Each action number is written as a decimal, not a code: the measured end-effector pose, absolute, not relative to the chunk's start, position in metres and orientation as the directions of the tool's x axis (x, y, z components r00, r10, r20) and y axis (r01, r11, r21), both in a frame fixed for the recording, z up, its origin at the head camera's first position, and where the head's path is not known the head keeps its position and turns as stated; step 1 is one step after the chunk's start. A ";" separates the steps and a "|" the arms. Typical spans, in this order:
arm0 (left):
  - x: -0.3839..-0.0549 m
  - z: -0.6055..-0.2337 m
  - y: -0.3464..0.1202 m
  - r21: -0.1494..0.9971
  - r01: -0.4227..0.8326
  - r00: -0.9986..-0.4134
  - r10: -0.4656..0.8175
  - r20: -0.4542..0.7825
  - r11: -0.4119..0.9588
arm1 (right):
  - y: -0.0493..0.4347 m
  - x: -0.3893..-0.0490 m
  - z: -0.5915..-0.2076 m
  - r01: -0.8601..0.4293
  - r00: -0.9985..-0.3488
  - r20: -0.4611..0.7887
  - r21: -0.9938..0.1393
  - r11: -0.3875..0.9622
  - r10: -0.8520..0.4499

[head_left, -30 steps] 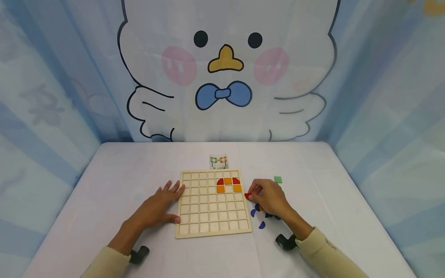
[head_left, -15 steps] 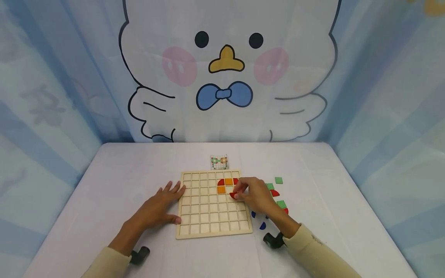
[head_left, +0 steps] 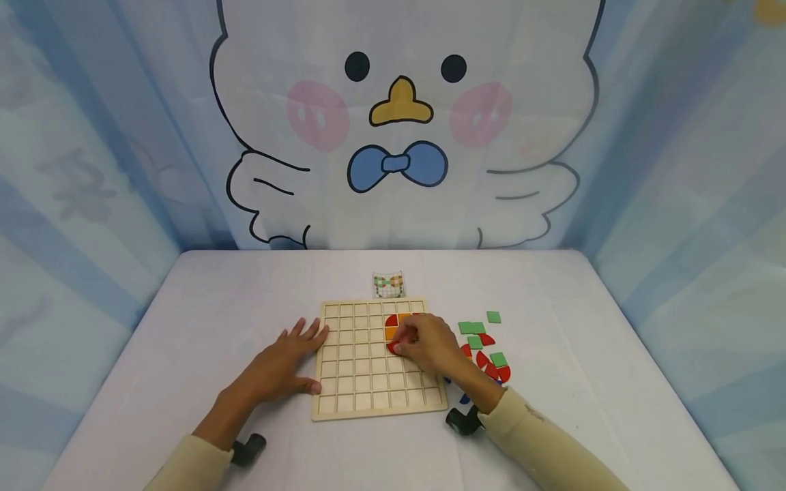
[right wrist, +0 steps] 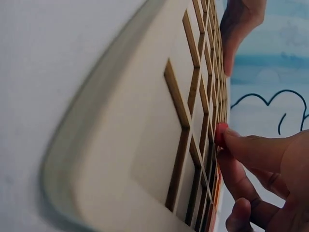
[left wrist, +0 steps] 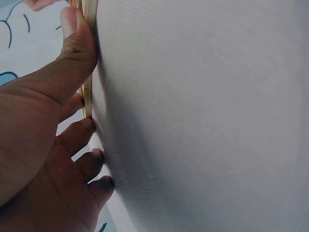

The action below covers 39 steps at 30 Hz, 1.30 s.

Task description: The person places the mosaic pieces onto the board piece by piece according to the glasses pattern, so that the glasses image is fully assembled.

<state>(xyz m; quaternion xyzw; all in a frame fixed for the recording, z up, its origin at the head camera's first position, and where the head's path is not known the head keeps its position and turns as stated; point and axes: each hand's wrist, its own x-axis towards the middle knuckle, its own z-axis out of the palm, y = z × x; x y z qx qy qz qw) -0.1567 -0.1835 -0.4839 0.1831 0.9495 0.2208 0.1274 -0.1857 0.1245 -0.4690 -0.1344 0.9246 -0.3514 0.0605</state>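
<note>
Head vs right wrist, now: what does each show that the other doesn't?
Head only: card, green pieces, blue pieces, both sleeves.

Right wrist only: the right hand's curled lower fingers, beneath its thumb.

Both: board, left hand at its edge, right hand pinching a red piece, printed curtain.

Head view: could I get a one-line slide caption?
Right hand pinches a red piece at the wooden grid board; left hand touches the board's left edge.
</note>
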 end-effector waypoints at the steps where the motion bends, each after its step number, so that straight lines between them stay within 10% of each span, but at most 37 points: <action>1: -0.157 -0.484 -0.183 0.468 0.288 -0.901 0.402 -0.162 0.835 | 0.124 -0.186 -0.469 -0.209 -0.957 -0.014 -0.661 0.720 -0.291; 39: -0.158 -0.483 -0.179 0.438 0.309 -0.901 0.408 -0.150 0.844 | 0.186 -0.194 -0.463 -0.074 -0.993 -0.024 -0.614 0.786 -0.112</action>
